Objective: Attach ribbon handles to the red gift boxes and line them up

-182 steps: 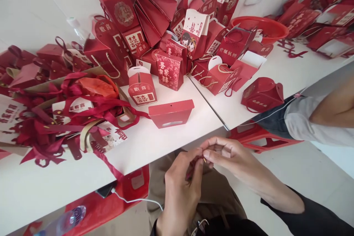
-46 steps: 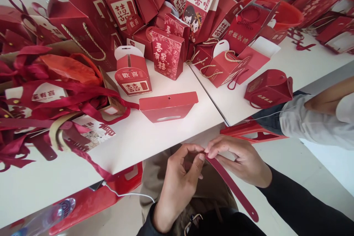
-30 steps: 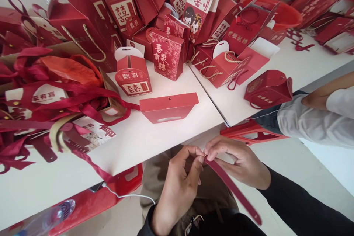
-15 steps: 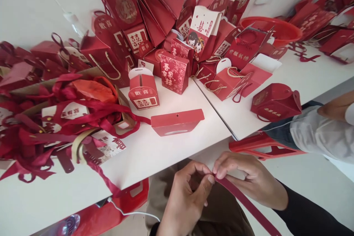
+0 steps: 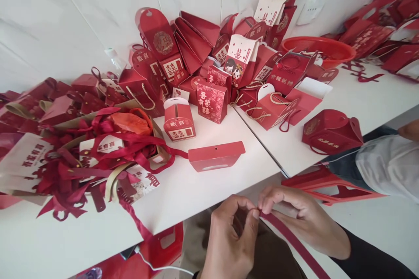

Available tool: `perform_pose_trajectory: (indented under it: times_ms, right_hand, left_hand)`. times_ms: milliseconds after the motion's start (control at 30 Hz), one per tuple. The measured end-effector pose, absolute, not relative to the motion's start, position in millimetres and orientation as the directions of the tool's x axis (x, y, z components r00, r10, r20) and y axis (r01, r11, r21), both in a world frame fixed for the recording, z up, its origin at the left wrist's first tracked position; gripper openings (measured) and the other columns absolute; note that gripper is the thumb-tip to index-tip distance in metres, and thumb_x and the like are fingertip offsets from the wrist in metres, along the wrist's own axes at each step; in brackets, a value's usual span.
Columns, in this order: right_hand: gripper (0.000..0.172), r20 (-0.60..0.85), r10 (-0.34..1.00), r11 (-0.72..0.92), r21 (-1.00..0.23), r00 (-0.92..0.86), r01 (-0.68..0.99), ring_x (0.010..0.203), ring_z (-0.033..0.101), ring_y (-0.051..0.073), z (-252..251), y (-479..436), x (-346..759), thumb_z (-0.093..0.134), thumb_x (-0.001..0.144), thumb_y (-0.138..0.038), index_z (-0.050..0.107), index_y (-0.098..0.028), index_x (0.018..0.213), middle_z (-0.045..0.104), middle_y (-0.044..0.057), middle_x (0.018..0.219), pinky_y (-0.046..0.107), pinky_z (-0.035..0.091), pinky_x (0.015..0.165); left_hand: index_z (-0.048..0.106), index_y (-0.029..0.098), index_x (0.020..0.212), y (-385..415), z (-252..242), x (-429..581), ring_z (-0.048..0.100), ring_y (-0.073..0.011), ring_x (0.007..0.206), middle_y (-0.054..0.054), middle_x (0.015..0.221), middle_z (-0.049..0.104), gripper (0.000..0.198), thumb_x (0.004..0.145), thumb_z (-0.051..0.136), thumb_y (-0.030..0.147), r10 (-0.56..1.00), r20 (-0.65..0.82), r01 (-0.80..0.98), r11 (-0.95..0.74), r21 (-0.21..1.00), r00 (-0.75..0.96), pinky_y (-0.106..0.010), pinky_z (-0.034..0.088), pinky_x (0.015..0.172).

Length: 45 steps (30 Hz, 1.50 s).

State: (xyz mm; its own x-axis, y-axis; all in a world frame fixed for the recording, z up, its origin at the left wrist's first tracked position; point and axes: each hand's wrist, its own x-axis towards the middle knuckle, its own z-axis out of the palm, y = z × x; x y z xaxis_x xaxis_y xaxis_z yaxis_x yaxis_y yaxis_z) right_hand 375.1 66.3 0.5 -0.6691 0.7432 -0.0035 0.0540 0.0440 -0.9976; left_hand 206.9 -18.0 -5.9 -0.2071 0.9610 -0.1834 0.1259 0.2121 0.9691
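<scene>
My left hand (image 5: 233, 234) and my right hand (image 5: 299, 218) meet above my lap, just off the table's front edge. Both pinch one end of a dark red ribbon strip (image 5: 296, 244), with thumbs and fingertips close together. From there the strip hangs down to the right, past the bottom of the picture. The very tip between my fingers is hidden. On the table beyond my hands lies a flat-topped red box (image 5: 214, 157) with a small hole in it. A red gift box with a pale handle top (image 5: 179, 121) stands behind that.
At left, a cardboard box (image 5: 160, 133) overflows with red ribbons and tags. Several red gift boxes (image 5: 212, 100) crowd the back by the wall, near a red plastic basket (image 5: 319, 45). A person in grey (image 5: 384, 161) sits at right by a red stool (image 5: 337, 185). A white cable (image 5: 153, 266) hangs below the table.
The view has tilted up and shifted left, so the table's contents appear lower and farther right. My hands keep the same pinch on the ribbon strip.
</scene>
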Motion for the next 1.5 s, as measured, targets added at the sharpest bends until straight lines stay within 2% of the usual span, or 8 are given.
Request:
perform_pose_trajectory:
  times_ms: [133, 267, 333, 533, 700, 1000, 1167, 1500]
  right_hand:
    - [0.01, 0.063, 0.744, 0.098, -0.995, -0.666, 0.015, 0.093, 0.068, 0.017, 5.0, 70.6, 377.4, 0.066, 0.106, -0.03, 0.072, -0.027, 0.097, 0.068, 0.003, 0.097, 0.023, 0.055, 0.088]
    - [0.011, 0.181, 0.735, 0.22, -0.975, -0.654, -0.023, 0.094, 0.068, 0.017, 16.2, 78.9, 373.3, 0.061, 0.108, -0.029, 0.069, -0.029, 0.101, 0.068, 0.002, 0.099, 0.023, 0.055, 0.087]
    - [0.012, 0.262, 0.72, 0.313, -0.949, -0.642, -0.036, 0.093, 0.068, 0.016, 23.8, 84.0, 367.0, 0.059, 0.108, -0.023, 0.068, -0.029, 0.101, 0.068, 0.001, 0.099, 0.022, 0.055, 0.086]
    - [0.026, 0.499, 0.608, 0.608, -0.793, -0.618, -0.041, 0.094, 0.069, 0.015, 44.9, 99.1, 340.2, 0.055, 0.1, -0.002, 0.066, -0.025, 0.106, 0.069, 0.001, 0.102, 0.023, 0.054, 0.084]
    - [0.026, 0.595, 0.499, 0.777, -0.629, -0.63, 0.023, 0.097, 0.068, 0.018, 47.9, 113.3, 314.4, 0.055, 0.1, 0.0, 0.065, -0.023, 0.106, 0.07, 0.004, 0.103, 0.029, 0.055, 0.087]
    - [0.025, 0.581, 0.52, 0.79, -0.605, -0.626, 0.095, 0.095, 0.068, 0.02, 39.4, 128.4, 298.5, 0.054, 0.1, -0.001, 0.064, -0.022, 0.105, 0.069, 0.004, 0.101, 0.031, 0.055, 0.084]
    - [0.023, 0.559, 0.523, 0.793, -0.596, -0.643, 0.127, 0.093, 0.069, 0.02, 41.3, 131.3, 297.3, 0.054, 0.1, -0.002, 0.064, -0.023, 0.104, 0.069, 0.003, 0.1, 0.031, 0.056, 0.083]
    - [0.022, 0.565, 0.49, 0.837, -0.517, -0.664, 0.179, 0.092, 0.07, 0.022, 50.0, 125.3, 294.8, 0.052, 0.101, -0.005, 0.062, -0.024, 0.102, 0.071, 0.004, 0.098, 0.035, 0.06, 0.083]
  left_hand:
    - [0.064, 0.024, 0.1, -7.6, 4.8, 180.1, 0.054, -0.0124, 0.067, 0.0, 0.084, 0.064, 0.009, 0.099, 0.057, 0.029, 0.861, 0.216, 0.375, -0.032, 0.927, -0.46, -0.025, 0.043, 0.062]
    - [0.053, 0.024, 0.135, 20.0, 9.7, 134.4, 0.059, -0.0232, 0.117, -0.01, 0.132, 0.059, 0.048, 0.089, 0.069, 0.02, 0.656, 0.595, 0.681, -0.165, 0.713, -0.464, -0.036, 0.049, 0.096]
    - [0.051, 0.025, 0.137, 33.7, 7.7, 117.8, 0.058, -0.0241, 0.125, -0.01, 0.134, 0.06, 0.05, 0.09, 0.067, 0.015, 0.721, 0.588, 0.692, -0.21, 0.69, -0.367, -0.038, 0.048, 0.102]
    - [0.059, 0.025, 0.106, 46.2, -0.5, 105.6, 0.066, -0.0162, 0.097, -0.001, 0.101, 0.067, 0.029, 0.091, 0.058, 0.0, 0.719, 0.667, 0.684, -0.388, 0.618, -0.195, -0.029, 0.053, 0.087]
    - [0.06, 0.025, 0.111, 42.1, 0.1, 105.7, 0.064, -0.0183, 0.095, -0.003, 0.103, 0.067, 0.036, 0.089, 0.057, -0.004, 0.696, 0.713, 0.729, -0.445, 0.521, -0.085, -0.031, 0.052, 0.081]
    - [0.056, 0.024, 0.113, 37.8, 11.8, 109.2, 0.063, -0.0192, 0.103, -0.005, 0.111, 0.065, 0.034, 0.087, 0.061, 0.003, 0.822, 0.567, 0.639, -0.411, 0.651, -0.049, -0.033, 0.051, 0.089]
    - [0.056, 0.023, 0.106, 45.2, 7.3, 117.4, 0.067, -0.0134, 0.093, -0.002, 0.102, 0.067, 0.016, 0.096, 0.061, 0.012, 0.816, 0.537, 0.566, -0.346, 0.748, -0.211, -0.023, 0.052, 0.08]
    - [0.066, 0.021, 0.11, 46.0, 4.7, 118.5, 0.067, -0.0145, 0.089, -0.004, 0.1, 0.07, 0.019, 0.098, 0.056, 0.009, 0.819, 0.545, 0.571, -0.366, 0.735, -0.177, -0.025, 0.055, 0.078]
